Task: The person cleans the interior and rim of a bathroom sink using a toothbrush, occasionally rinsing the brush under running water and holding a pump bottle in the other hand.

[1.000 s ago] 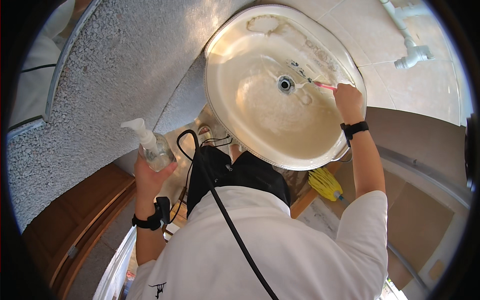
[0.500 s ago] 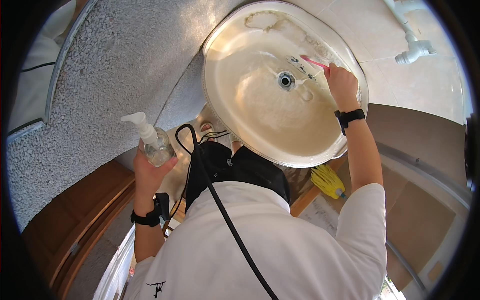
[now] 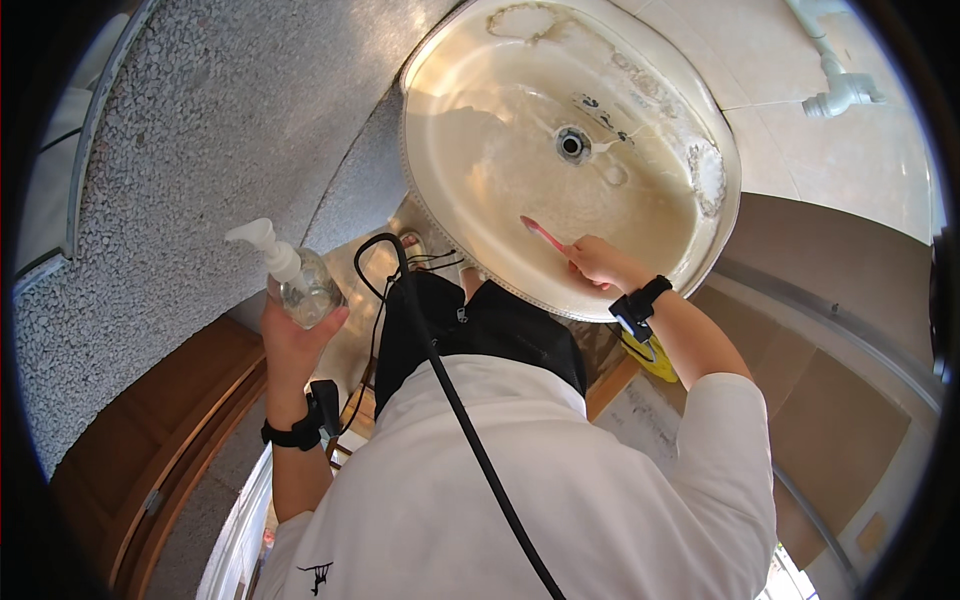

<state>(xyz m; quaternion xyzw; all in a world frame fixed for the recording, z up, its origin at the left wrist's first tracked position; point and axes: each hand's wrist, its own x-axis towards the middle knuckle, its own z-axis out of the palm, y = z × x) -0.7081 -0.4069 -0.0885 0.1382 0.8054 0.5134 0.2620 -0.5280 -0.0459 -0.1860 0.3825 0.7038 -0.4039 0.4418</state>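
Note:
My left hand (image 3: 298,338) is wrapped round a clear pump bottle (image 3: 312,290) with a white pump top, held to the left of the sink. A pink toothbrush (image 3: 545,235) is gripped in my right hand (image 3: 603,262), its head pointing up and left over the near part of the basin. Below both lies the cream oval sink (image 3: 480,180), with a round metal drain (image 3: 573,146) in its floor. Brownish stains and whitish crusts mark the far and right rim. Whether the bristles touch the basin I cannot tell.
A rough pebbled wall (image 3: 210,130) runs along the left. White plastic pipe (image 3: 845,92) juts from the tiled wall at the far right. Under the sink's near right edge a yellow mop head (image 3: 655,362) partly shows. A black cable (image 3: 450,400) runs down over my shirt.
My right hand has brought the toothbrush from the right side of the basin near the drain toward the near rim. The left hand still holds the bottle, almost unmoved.

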